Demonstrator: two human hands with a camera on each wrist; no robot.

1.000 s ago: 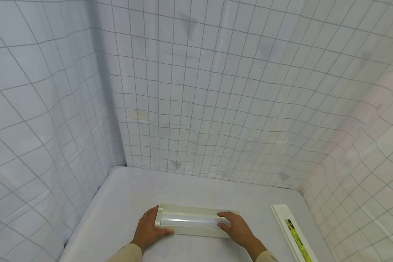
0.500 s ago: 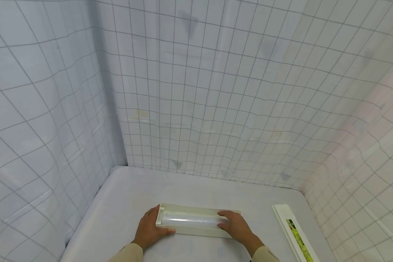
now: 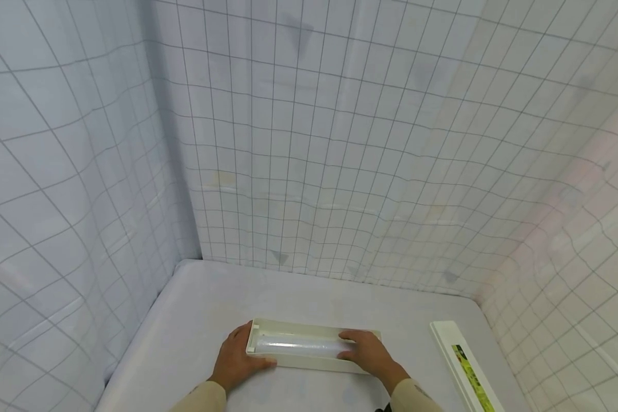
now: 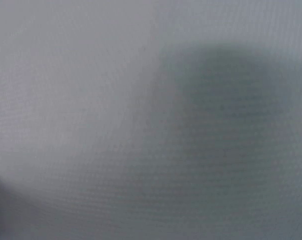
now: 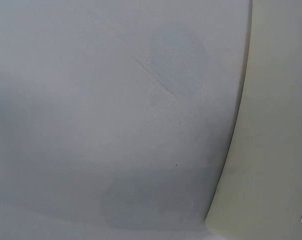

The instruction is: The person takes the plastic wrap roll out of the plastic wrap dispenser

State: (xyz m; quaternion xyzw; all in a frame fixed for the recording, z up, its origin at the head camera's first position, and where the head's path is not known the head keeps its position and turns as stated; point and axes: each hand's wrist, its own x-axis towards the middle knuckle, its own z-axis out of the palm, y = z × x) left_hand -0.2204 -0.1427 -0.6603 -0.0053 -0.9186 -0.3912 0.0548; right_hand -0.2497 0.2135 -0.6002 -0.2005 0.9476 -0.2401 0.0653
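A long cream-white plastic box point(image 3: 319, 362) lies on the white-covered table in the head view, its long opening facing up. Inside it is a clear, shiny roll of plastic wrap point(image 3: 293, 345). My left hand point(image 3: 237, 356) grips the box's left end, thumb along the near wall and the other fingers round the end. Over the right end, my right hand point(image 3: 368, 352) holds the roll between thumb and fingers, hiding that part. The box's outer wall point(image 5: 271, 125) fills the right side of the right wrist view. Neither wrist view shows a hand.
A long white lid point(image 3: 455, 360) with a yellow-green label lies slanted on the table point(image 3: 288, 289) at the right, apart from the box. Grid-patterned white sheets point(image 3: 309, 171) enclose the back and both sides. The left wrist view shows only blurred pale cloth point(image 4: 90, 100).
My right hand has shifted slightly left along the roll. The left hand keeps its grip on the box end. The whole scene has drifted a little in the head view.
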